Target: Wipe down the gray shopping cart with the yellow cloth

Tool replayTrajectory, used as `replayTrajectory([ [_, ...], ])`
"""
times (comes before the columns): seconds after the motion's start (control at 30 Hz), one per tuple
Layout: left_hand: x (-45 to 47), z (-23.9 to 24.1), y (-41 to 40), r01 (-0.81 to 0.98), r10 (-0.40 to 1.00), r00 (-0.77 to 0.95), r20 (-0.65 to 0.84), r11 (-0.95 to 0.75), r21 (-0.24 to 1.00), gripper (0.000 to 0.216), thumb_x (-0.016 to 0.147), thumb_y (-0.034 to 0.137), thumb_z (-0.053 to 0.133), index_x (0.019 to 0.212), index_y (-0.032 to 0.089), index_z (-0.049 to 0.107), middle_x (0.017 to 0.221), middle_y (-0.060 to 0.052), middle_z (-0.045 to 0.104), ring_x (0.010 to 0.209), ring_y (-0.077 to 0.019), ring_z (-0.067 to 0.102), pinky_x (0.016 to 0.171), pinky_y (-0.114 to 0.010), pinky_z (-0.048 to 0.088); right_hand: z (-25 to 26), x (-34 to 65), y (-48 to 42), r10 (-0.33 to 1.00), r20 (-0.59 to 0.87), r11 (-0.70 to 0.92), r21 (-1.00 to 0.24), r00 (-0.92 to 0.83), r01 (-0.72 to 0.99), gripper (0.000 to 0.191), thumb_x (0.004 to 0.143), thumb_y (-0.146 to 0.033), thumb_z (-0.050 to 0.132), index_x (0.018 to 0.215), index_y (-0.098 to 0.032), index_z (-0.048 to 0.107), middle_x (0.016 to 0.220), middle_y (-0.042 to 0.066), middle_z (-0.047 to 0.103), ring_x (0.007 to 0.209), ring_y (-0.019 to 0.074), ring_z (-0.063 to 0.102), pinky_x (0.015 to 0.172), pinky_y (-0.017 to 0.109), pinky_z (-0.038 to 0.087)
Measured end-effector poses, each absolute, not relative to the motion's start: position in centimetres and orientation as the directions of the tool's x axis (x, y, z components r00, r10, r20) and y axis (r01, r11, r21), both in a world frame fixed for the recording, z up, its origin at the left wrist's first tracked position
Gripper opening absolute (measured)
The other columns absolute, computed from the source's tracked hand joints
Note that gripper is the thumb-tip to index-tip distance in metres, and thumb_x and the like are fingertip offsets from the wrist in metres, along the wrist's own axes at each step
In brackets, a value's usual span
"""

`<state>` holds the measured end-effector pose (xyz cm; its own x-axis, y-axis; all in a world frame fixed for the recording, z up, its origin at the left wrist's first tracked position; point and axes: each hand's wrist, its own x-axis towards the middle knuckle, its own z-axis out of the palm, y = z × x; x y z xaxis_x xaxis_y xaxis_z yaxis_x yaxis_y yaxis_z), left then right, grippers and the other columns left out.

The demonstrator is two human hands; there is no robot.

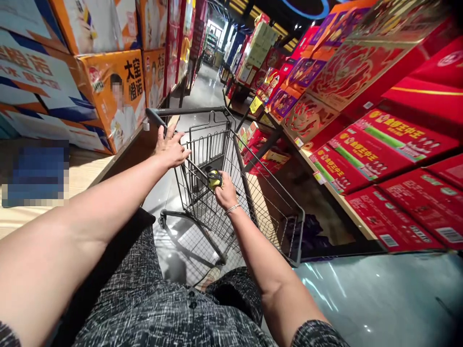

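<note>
A grey wire shopping cart (213, 144) stands in front of me, turned at an angle, and I see down through its mesh basket to the floor. My left hand (171, 148) is at the cart's near upper rail with its fingers spread apart. Whether the palm rests on the rail is hidden. Over the near rim of the basket, my right hand (224, 191) has its fingers closed round a small yellow and black object (214, 178), whose kind I cannot make out. A thin bracelet (232, 209) circles the right wrist.
Orange and white cartons (112, 101) are stacked on a wooden shelf to the left. Red gift boxes (394, 144) and gold-patterned boxes (340, 72) fill the right-hand shelf, close to the cart. Between the shelves a shiny aisle floor (200, 86) runs ahead.
</note>
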<state>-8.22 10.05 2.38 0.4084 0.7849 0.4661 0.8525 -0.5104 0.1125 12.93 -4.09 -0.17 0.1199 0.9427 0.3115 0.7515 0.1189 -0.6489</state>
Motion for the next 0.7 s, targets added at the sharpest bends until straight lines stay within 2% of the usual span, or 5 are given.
replayTrajectory([
  [0.2, -7.3, 3.3, 11.4, 0.886, 0.896, 0.295, 0.332, -0.386, 0.256, 0.042, 0.084, 0.043, 0.052, 0.108, 0.018, 0.075, 0.164, 0.000, 0.013, 0.149, -0.0285, -0.020, 0.117, -0.046, -0.019, -0.5, 11.7, -2.1, 0.964, 0.162, 0.042, -0.876, 0.211, 0.480, 0.030, 0.074, -0.021, 0.053, 0.104, -0.023, 0.051, 0.102, 0.003, 0.060, 0.095, 0.0178, 0.057, 0.089, 0.033, 0.050],
  [0.3, -7.5, 2.9, 12.5, 0.845, 0.888, 0.331, 0.319, -0.429, 0.320, 0.051, 0.076, 0.055, 0.059, 0.100, 0.014, 0.076, 0.164, -0.005, 0.012, 0.149, -0.0338, -0.018, 0.120, -0.052, -0.008, -0.9, 11.6, -1.4, 0.985, 0.018, -0.024, -0.971, 0.170, 0.240, 0.030, 0.074, -0.025, 0.057, 0.102, -0.024, 0.050, 0.090, -0.002, 0.060, 0.082, 0.0139, 0.058, 0.079, 0.027, 0.052],
  [0.4, -8.0, 1.9, 13.6, 0.761, 0.837, 0.331, 0.435, -0.509, 0.402, 0.050, 0.070, 0.057, 0.063, 0.091, 0.013, 0.075, 0.163, -0.004, 0.018, 0.148, -0.0368, -0.016, 0.121, -0.052, -0.003, -1.0, 12.2, -0.1, 0.995, -0.102, -0.103, -0.989, 0.011, 0.108, 0.033, 0.071, -0.026, 0.062, 0.102, -0.022, 0.051, 0.089, -0.003, 0.061, 0.079, 0.0131, 0.059, 0.077, 0.027, 0.052],
  [0.53, -8.3, 0.8, 14.6, 0.692, 0.802, 0.336, 0.494, -0.566, 0.448, 0.033, 0.066, 0.040, 0.069, 0.092, 0.020, 0.075, 0.161, 0.001, 0.023, 0.148, -0.0380, -0.017, 0.122, -0.058, 0.001, -0.2, 13.5, 4.5, 1.000, 0.015, 0.018, -0.942, -0.012, 0.336, 0.039, 0.074, -0.023, 0.060, 0.112, -0.021, 0.053, 0.104, 0.002, 0.062, 0.100, 0.0174, 0.059, 0.094, 0.035, 0.050],
  [0.7, -8.6, 0.4, 15.9, 0.679, 0.778, 0.378, 0.502, -0.601, 0.421, 0.049, 0.066, 0.030, 0.068, 0.115, 0.026, 0.070, 0.159, 0.002, 0.026, 0.148, -0.0385, -0.019, 0.122, -0.063, 0.002, 1.3, 12.9, 12.5, 0.893, 0.442, 0.323, -0.506, -0.081, 0.800, 0.050, 0.080, -0.013, 0.054, 0.129, -0.024, 0.049, 0.144, 0.009, 0.036, 0.135, 0.0241, 0.035, 0.114, 0.046, 0.033],
])
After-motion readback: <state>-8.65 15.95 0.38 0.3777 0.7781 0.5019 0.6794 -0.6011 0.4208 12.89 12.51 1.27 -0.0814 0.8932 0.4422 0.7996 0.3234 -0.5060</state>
